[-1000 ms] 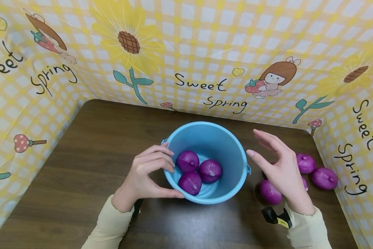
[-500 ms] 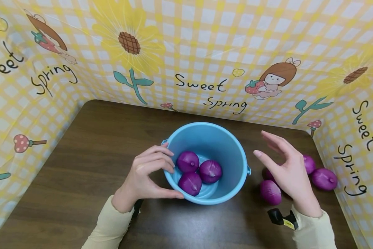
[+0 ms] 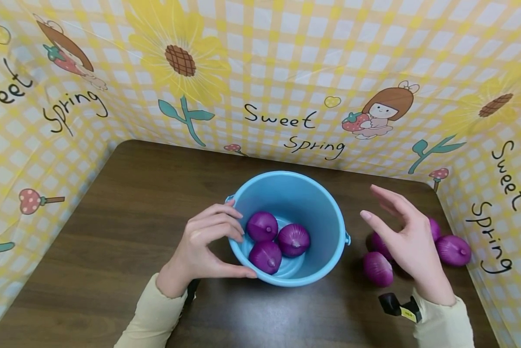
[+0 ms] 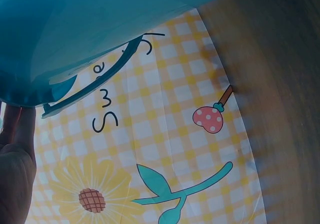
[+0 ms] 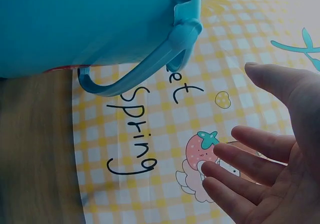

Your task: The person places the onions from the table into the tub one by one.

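Note:
A light blue bucket (image 3: pixel 312 203) stands on the table with three purple onions (image 3: pixel 294 239) lying in it. My left hand (image 3: pixel 204 246) holds the bucket's left rim, fingers over the edge and thumb along the near side. To the right, apart from the bucket, my right hand (image 3: pixel 410 246) hovers with nothing in it. Its spread fingers show in the right wrist view, beside the bucket's handle (image 5: pixel 135 74). Below and around that hand lie several more onions (image 3: pixel 378 269), some partly hidden by it. In the left wrist view the bucket wall (image 4: pixel 100 24) fills the top left.
The dark wooden table (image 3: pixel 125 217) is enclosed at the back and sides by a yellow checked cloth (image 3: pixel 269 72) with flowers and lettering. One onion (image 3: pixel 454 250) lies close to the table's right edge. A black wrist-worn device (image 3: pixel 399 308) sits at my right cuff.
My right hand has drifted right, away from the bucket and farther over the loose onions. My left hand and the bucket have stayed in place.

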A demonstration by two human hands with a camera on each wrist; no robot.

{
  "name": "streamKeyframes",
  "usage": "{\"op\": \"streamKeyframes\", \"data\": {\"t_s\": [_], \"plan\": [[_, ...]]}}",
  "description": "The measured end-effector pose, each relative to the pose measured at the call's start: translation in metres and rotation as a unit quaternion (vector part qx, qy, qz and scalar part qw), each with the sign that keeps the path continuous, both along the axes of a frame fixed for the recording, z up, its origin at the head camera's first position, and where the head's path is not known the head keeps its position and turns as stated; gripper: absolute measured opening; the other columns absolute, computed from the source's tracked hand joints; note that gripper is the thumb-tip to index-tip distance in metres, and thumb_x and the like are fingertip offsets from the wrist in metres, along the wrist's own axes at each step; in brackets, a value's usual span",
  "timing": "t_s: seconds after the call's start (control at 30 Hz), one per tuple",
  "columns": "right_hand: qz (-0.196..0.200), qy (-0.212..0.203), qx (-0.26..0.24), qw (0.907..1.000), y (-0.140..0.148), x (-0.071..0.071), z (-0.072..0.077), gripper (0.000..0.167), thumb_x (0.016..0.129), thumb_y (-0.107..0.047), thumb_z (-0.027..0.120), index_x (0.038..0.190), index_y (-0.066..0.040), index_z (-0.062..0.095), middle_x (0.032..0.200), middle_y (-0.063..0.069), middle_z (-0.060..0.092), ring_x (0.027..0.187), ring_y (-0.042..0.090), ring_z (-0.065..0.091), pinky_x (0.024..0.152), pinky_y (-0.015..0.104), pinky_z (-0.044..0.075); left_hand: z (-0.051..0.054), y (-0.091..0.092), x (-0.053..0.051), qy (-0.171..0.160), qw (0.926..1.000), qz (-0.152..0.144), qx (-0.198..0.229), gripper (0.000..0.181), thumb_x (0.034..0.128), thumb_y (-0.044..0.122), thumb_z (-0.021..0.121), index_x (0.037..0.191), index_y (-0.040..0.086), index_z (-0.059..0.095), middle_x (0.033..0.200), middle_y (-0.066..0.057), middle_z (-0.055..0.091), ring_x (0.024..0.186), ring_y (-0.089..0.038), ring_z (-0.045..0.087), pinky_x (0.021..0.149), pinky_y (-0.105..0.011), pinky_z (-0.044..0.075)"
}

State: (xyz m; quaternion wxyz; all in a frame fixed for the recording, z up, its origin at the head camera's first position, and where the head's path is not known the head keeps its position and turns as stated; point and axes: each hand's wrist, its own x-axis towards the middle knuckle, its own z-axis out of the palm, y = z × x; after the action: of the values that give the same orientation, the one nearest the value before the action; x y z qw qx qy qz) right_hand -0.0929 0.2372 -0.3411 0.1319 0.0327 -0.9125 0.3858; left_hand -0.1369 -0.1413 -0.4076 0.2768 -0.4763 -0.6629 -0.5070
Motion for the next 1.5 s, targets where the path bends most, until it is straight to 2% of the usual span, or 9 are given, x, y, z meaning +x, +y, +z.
{"op": "streamKeyframes", "data": {"t_s": [0.27,0.33,0.53,0.6,0.87,1.27,1.5], "plan": [[-0.002,-0.005,-0.006,1.0000,0.007,0.001,-0.003,0.054,0.091,-0.021,0.080,0.141,-0.028,0.061,0.138,-0.004,0.060,0.121,-0.001,0.056,0.098,0.010,0.044,0.000,0.000,0.000,0.006,1.0000,0.001,0.001,0.054,0.0632,0.053,0.095,0.080,0.010,0.068,0.081,-0.001,0.068,0.093,-0.028,0.065,0.104,-0.057,0.047],[-0.005,-0.007,-0.004,1.0000,0.008,0.002,-0.003,0.054,0.092,-0.021,0.080,0.141,-0.028,0.061,0.139,-0.004,0.060,0.122,0.001,0.057,0.098,0.010,0.044,0.000,0.000,0.000,0.007,1.0000,0.001,0.002,0.054,0.0632,0.053,0.095,0.080,0.010,0.068,0.081,-0.001,0.068,0.093,-0.028,0.065,0.104,-0.057,0.047],[-0.016,-0.019,0.008,0.9997,0.014,0.003,-0.006,0.053,0.092,-0.025,0.079,0.142,-0.030,0.060,0.140,-0.004,0.059,0.126,0.024,0.059,0.095,0.008,0.043,0.000,0.000,0.000,0.005,1.0000,0.001,0.001,0.053,0.0633,0.053,0.096,0.080,0.010,0.068,0.081,-0.001,0.068,0.094,-0.028,0.064,0.104,-0.057,0.047],[-0.021,-0.022,0.010,0.9995,0.016,0.002,-0.007,0.053,0.092,-0.026,0.079,0.142,-0.030,0.060,0.140,-0.004,0.059,0.127,0.027,0.058,0.093,0.007,0.043,0.000,0.000,0.000,0.004,1.0000,0.000,0.001,0.054,0.0633,0.053,0.096,0.080,0.010,0.068,0.081,-0.001,0.068,0.094,-0.028,0.064,0.105,-0.057,0.047],[-0.042,-0.041,0.017,0.9981,0.022,0.002,-0.011,0.051,0.093,-0.032,0.078,0.141,-0.030,0.061,0.140,-0.005,0.058,0.128,0.026,0.057,0.088,0.004,0.041,0.000,0.000,0.000,0.004,1.0000,0.001,0.002,0.054,0.0638,0.053,0.095,0.079,0.009,0.068,0.081,-0.001,0.068,0.094,-0.028,0.064,0.105,-0.057,0.046],[-0.034,-0.057,-0.008,0.9978,0.031,-0.001,-0.019,0.053,0.096,-0.030,0.075,0.144,-0.016,0.058,0.143,0.003,0.056,0.129,0.032,0.056,0.092,0.004,0.043,0.000,0.001,0.000,0.008,1.0000,0.000,0.004,0.055,0.0629,0.053,0.096,0.078,0.008,0.068,0.081,-0.002,0.068,0.093,-0.028,0.064,0.105,-0.058,0.046],[-0.035,-0.077,-0.013,0.9964,0.040,0.000,-0.027,0.056,0.097,-0.032,0.073,0.147,-0.015,0.056,0.147,0.009,0.054,0.129,0.035,0.055,0.091,0.005,0.044,0.000,0.001,0.000,0.010,0.9999,0.001,0.005,0.055,0.0629,0.053,0.096,0.078,0.008,0.068,0.081,-0.002,0.068,0.092,-0.028,0.064,0.104,-0.057,0.047]]}}
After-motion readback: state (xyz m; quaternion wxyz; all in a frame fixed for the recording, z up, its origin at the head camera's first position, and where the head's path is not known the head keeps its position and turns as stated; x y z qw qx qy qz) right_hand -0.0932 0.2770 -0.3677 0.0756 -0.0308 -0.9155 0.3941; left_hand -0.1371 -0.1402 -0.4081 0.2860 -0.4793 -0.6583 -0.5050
